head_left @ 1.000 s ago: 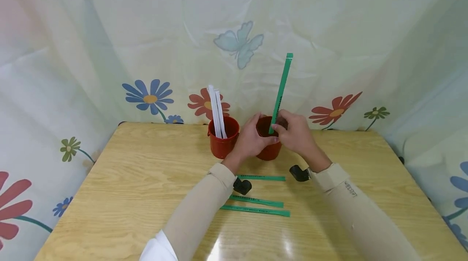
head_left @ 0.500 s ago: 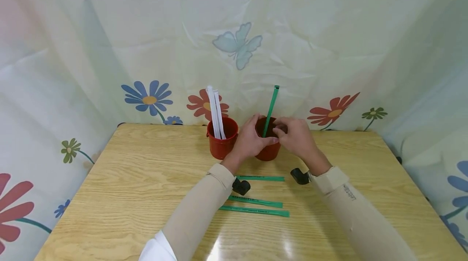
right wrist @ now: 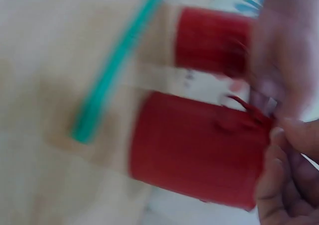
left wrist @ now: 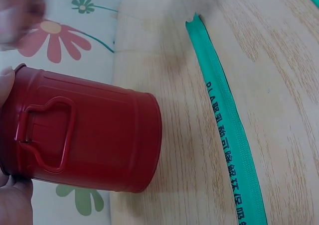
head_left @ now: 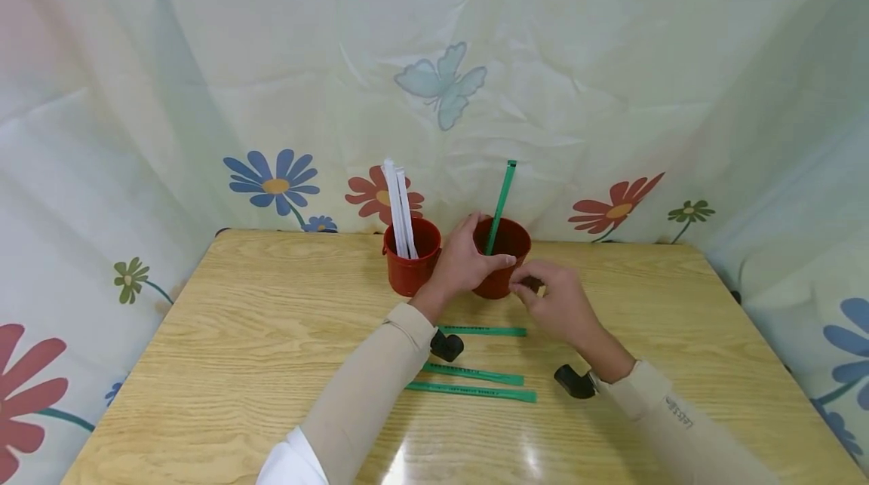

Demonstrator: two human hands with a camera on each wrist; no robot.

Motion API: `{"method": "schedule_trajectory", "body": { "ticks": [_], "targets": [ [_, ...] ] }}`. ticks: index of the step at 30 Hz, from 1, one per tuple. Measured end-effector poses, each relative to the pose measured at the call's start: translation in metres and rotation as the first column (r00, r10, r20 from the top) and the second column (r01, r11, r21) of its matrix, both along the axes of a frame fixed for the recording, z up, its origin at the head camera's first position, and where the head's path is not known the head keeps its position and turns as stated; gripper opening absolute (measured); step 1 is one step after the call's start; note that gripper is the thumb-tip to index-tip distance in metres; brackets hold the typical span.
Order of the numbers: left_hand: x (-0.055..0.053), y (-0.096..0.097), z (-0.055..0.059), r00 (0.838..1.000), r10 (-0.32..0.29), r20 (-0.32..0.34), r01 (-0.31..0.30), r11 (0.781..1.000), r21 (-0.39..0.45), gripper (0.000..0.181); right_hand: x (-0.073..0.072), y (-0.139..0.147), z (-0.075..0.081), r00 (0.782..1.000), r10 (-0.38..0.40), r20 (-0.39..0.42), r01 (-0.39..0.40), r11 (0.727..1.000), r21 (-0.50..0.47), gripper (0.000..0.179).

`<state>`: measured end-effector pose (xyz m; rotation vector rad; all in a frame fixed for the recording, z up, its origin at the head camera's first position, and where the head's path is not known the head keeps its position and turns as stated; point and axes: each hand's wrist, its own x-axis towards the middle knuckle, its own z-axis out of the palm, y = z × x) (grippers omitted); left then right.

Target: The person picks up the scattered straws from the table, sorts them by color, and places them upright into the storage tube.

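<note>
My left hand (head_left: 465, 259) grips the rim of the right red bucket (head_left: 492, 287), thumb in front and fingers behind. One green wrapped straw (head_left: 502, 202) leans upright inside that bucket. Just in front of the bucket's right side is my right hand (head_left: 558, 300), its fingers loosely bent with nothing visible between them; the right wrist view is blurred. Three green wrapped straws lie on the table: one nearest the buckets (head_left: 485, 331), a middle straw (head_left: 475, 374) and a front straw (head_left: 475, 392). My left forearm hides their left ends.
Left of my left hand stands a second red bucket (head_left: 409, 277) with several white wrapped straws (head_left: 400, 206) in it. Both buckets are near the back edge of the wooden table (head_left: 285, 319). A flowered curtain (head_left: 543, 78) hangs behind.
My right hand has lowered the green straw into the right bucket and let go of it. It has then drawn back toward me. The left hand keeps its grip on the rim.
</note>
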<state>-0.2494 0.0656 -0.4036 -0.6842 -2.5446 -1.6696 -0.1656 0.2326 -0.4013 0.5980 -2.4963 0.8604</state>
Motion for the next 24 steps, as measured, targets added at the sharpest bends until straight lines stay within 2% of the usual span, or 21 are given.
{"method": "schedule_trajectory", "body": {
  "ticks": [2,5,8,14,16,20,22,24],
  "targets": [
    [0.000,0.000,0.000,1.000,0.003,0.013,-0.003,1.000,-0.003,0.070,0.004,-0.003,-0.011,0.995,0.041,0.091,-0.047,0.997,0.068,0.012],
    [0.001,-0.001,0.001,0.999,0.014,0.030,-0.014,1.000,-0.017,0.073,0.006,-0.008,-0.028,0.968,0.070,0.242,-0.111,0.980,0.164,0.011],
    [0.000,0.000,0.002,0.999,0.027,0.039,-0.026,0.999,-0.037,0.076,0.005,-0.013,-0.040,0.945,0.090,0.314,-0.172,0.954,0.247,0.016],
    [0.000,0.001,0.004,0.999,0.024,0.043,-0.022,0.998,-0.060,0.076,0.001,-0.018,-0.047,0.939,0.123,0.321,-0.237,0.908,0.346,0.022],
    [0.000,0.001,0.005,0.999,0.026,0.044,-0.023,0.998,-0.066,0.077,0.002,-0.020,-0.046,0.929,0.124,0.348,-0.260,0.888,0.378,0.024],
    [0.001,0.001,0.005,0.998,0.041,0.048,-0.037,0.996,-0.076,0.078,0.006,-0.023,-0.043,0.910,0.113,0.398,-0.314,0.816,0.486,0.028],
    [0.001,0.000,0.005,0.998,0.044,0.050,-0.040,0.996,-0.080,0.079,0.009,-0.024,-0.042,0.915,0.107,0.389,-0.321,0.778,0.540,0.030],
    [0.000,0.000,0.004,0.998,0.042,0.049,-0.038,0.996,-0.083,0.080,0.013,-0.023,-0.042,0.926,0.109,0.361,-0.314,0.754,0.577,0.028]
  ]
}}
